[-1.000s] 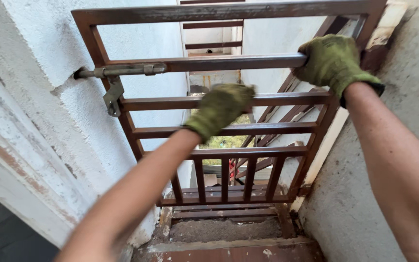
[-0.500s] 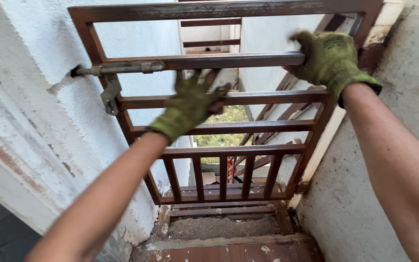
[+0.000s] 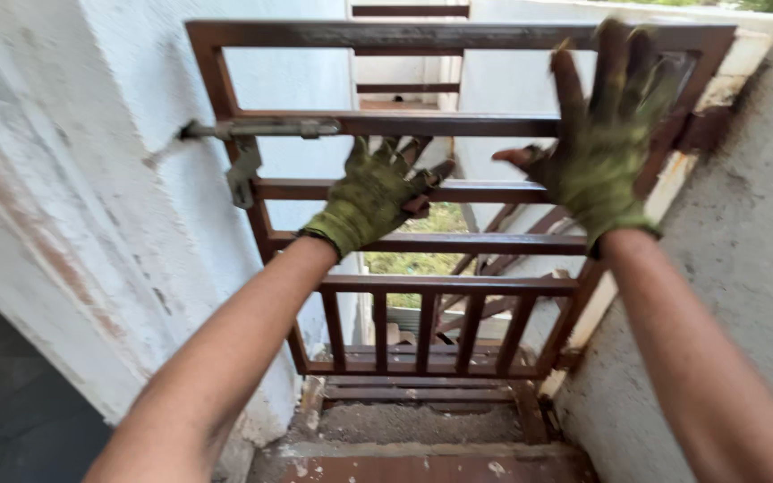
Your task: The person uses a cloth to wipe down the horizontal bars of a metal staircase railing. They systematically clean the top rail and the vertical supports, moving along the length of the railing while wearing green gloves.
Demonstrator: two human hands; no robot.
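A brown metal gate [image 3: 458, 243] of horizontal bars and short uprights stands between two white walls. My left hand [image 3: 376, 193], in a worn green glove, is raised in front of the bars with fingers spread, holding nothing. My right hand [image 3: 603, 134], gloved the same way, is lifted off the gate near its upper right corner, fingers wide apart. A grey sliding bolt [image 3: 257, 130] with a hanging hasp [image 3: 243, 174] sits on the gate's left side, its rod reaching toward the left wall.
A rough white wall [image 3: 73, 224] closes the left side and a grey plastered wall [image 3: 744, 268] the right. Below the gate lies a dusty concrete sill [image 3: 404, 425] and a rusty brown step [image 3: 422, 465]. Beyond the bars are more brown frames and greenery.
My right hand has let go of the gate's upper bar and opened wide. My left hand has moved left and up along the bars, fingers spread.
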